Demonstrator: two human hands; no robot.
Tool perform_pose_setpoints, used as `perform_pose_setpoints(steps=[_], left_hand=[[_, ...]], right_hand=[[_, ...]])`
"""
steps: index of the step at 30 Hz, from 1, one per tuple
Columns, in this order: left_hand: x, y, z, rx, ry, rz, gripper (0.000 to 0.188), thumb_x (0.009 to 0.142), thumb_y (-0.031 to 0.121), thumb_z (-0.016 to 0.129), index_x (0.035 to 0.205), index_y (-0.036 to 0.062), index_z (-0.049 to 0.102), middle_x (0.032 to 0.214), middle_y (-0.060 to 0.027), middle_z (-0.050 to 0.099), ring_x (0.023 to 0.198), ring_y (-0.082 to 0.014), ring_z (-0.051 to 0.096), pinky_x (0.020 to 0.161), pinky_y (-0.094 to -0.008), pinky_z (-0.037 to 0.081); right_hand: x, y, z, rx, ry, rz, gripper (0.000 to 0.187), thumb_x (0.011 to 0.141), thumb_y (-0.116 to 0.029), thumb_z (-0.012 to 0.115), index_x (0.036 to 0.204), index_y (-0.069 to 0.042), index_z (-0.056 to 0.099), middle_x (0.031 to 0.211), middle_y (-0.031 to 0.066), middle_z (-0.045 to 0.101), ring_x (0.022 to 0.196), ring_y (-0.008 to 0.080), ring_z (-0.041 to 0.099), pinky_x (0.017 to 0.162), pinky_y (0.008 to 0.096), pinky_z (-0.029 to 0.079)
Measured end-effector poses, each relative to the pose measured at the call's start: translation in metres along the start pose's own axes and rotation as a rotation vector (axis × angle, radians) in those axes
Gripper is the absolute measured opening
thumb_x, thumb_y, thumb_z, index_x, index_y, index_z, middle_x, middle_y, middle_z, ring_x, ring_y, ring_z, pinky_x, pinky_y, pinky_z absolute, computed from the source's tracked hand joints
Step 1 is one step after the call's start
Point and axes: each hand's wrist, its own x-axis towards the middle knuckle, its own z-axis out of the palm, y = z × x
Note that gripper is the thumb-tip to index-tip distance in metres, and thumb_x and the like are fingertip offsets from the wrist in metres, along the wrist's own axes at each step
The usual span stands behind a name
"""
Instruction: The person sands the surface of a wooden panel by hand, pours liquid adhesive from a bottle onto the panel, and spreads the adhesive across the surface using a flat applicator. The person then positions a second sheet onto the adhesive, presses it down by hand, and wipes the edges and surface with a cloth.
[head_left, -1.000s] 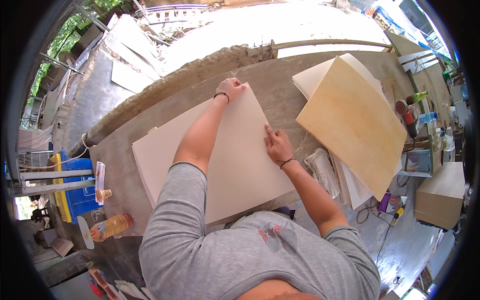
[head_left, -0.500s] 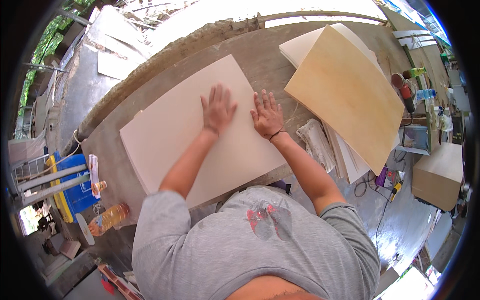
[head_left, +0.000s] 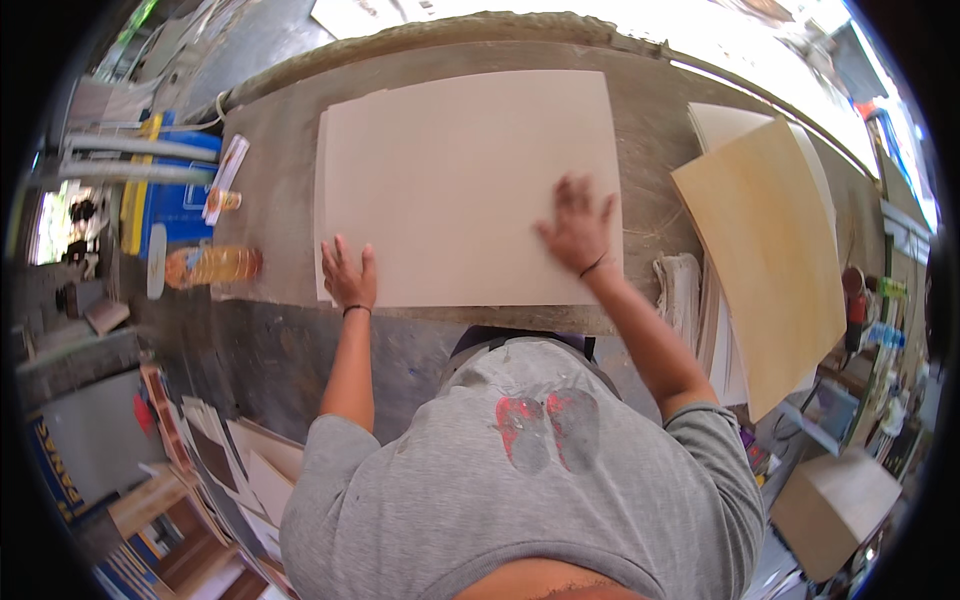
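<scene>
A large pale, smooth sheet (head_left: 460, 180) lies flat on the worktable, with the edge of at least one more sheet peeking out under its left side. My left hand (head_left: 350, 275) rests with fingers apart on its near left corner. Over the right part of the sheet is my right hand (head_left: 580, 225), palm down, fingers spread and slightly blurred. Neither hand grips anything. To the right, a yellowish wooden panel (head_left: 765, 260) lies askew on a pile of whiter sheets (head_left: 715, 125).
A folded whitish cloth (head_left: 680, 295) sits by the right pile. On the left are a plastic bottle of amber liquid (head_left: 215, 265), a small cup (head_left: 228, 200) and a blue bin (head_left: 180, 200). A red-and-black power tool (head_left: 855, 310) and a box (head_left: 835, 510) are at the right.
My left hand has gone from the sheet's middle to its near left corner. My right hand has shifted from the right edge onto the sheet. The whole view has turned.
</scene>
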Motion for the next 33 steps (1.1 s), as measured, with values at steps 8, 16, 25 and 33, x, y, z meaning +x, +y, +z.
perform_pose_setpoints(steps=[8, 16, 25, 33], left_hand=[[0.028, 0.011, -0.002, 0.003, -0.033, -0.447, 0.077, 0.080, 0.064, 0.049, 0.123, 0.0007, 0.046, 0.125, -0.0181, 0.046, 0.118, -0.0348, 0.042, 0.094, -0.0491, 0.037], [0.021, 0.006, -0.003, 0.054, 0.033, -0.299, 0.062, 0.081, 0.059, 0.052, 0.104, 0.0013, 0.051, 0.109, -0.0163, 0.051, 0.106, -0.0337, 0.048, 0.080, -0.0491, 0.044], [0.017, 0.008, -0.012, -0.044, 0.007, -0.225, 0.060, 0.079, 0.053, 0.060, 0.106, 0.0013, 0.047, 0.104, -0.0154, 0.049, 0.100, -0.0329, 0.048, 0.076, -0.0469, 0.043], [0.024, -0.004, -0.022, -0.213, -0.125, -0.195, 0.068, 0.076, 0.056, 0.062, 0.110, -0.0010, 0.047, 0.106, -0.0158, 0.049, 0.103, -0.0349, 0.048, 0.081, -0.0490, 0.042]], right_hand=[[-0.038, 0.026, -0.002, 0.036, -0.057, -0.139, 0.073, 0.086, -0.054, 0.046, 0.143, -0.011, 0.029, 0.150, 0.0153, 0.021, 0.140, 0.0296, 0.014, 0.111, 0.0521, 0.009], [0.043, 0.005, 0.008, -0.069, 0.006, 0.089, 0.086, 0.086, -0.059, 0.041, 0.140, 0.005, 0.023, 0.148, 0.0266, 0.017, 0.140, 0.0364, 0.009, 0.107, 0.0612, 0.007], [0.211, -0.160, 0.043, 0.045, -0.001, -0.017, 0.092, 0.085, -0.062, 0.040, 0.142, 0.005, 0.017, 0.151, 0.0193, 0.011, 0.142, 0.0325, 0.000, 0.108, 0.0600, -0.002], [0.273, -0.289, 0.046, 0.022, -0.065, -0.309, 0.075, 0.089, -0.053, 0.037, 0.144, -0.006, 0.021, 0.153, 0.0083, 0.014, 0.142, 0.0296, 0.005, 0.106, 0.0654, 0.004]])
